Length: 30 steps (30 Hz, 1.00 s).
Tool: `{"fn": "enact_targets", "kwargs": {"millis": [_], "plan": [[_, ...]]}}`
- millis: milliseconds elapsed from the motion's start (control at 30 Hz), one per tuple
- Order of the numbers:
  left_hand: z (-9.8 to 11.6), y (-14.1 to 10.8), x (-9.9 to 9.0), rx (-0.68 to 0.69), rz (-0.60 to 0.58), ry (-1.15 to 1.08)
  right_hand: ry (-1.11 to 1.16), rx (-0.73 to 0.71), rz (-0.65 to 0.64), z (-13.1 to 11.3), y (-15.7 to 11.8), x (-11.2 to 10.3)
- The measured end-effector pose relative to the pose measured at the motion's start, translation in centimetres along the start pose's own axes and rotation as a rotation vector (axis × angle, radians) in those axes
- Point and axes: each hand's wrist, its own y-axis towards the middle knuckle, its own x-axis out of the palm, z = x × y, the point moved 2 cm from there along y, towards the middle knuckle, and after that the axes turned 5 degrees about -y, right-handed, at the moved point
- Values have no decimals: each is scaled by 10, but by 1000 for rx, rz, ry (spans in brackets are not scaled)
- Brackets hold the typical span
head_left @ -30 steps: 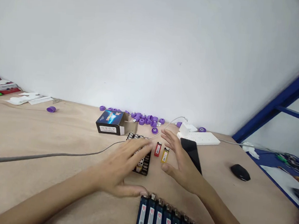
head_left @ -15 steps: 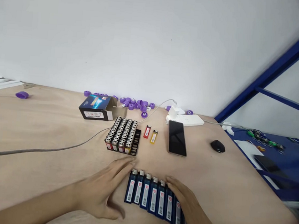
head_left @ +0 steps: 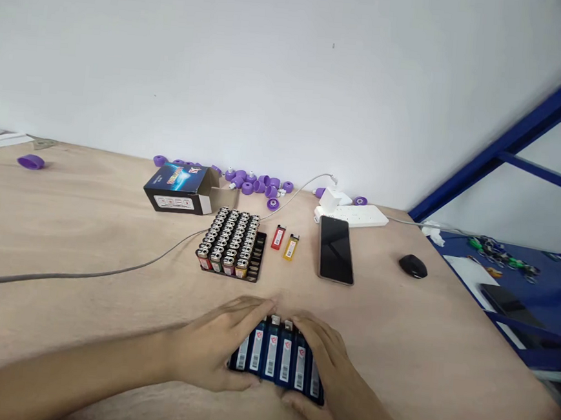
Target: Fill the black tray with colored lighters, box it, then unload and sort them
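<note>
Several blue lighters (head_left: 271, 355) lie side by side in a row on the table, their metal tops pointing away from me. My left hand (head_left: 221, 344) wraps around the row's left end, fingers along the tops and thumb at the bottom edge. From the other side my right hand (head_left: 324, 362) clasps the right end in the same way, covering the outermost lighters. Beyond them, a black tray (head_left: 258, 260) holds packed rows of upright lighters (head_left: 232, 238), with bare slots on its right side. A red lighter (head_left: 278, 237) and a yellow lighter (head_left: 291, 248) lie right of the tray.
An opened dark blue box (head_left: 178, 189) lies behind the tray, near several purple caps (head_left: 260, 184) along the wall. A phone (head_left: 336, 250), white power strip (head_left: 358, 215) and black mouse (head_left: 413, 266) are to the right. A grey cable (head_left: 110, 277) crosses the left side.
My hands have come together from either end, and the blue lighters now sit closer in a straighter row. My left hand has moved right onto them; the view has shifted slightly.
</note>
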Motion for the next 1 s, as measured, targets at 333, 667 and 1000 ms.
{"fn": "enact_targets", "kwargs": {"millis": [333,667,1000], "plan": [[-11,-31,-22,-57,77,46,34,-47,-38,-11,49,12],[-7,-42,-33,15,52,135,213,-42,-83,-14,62,11],[-7,-39,-33,-12,-3,155,24,-44,-79,21,31,3]]}}
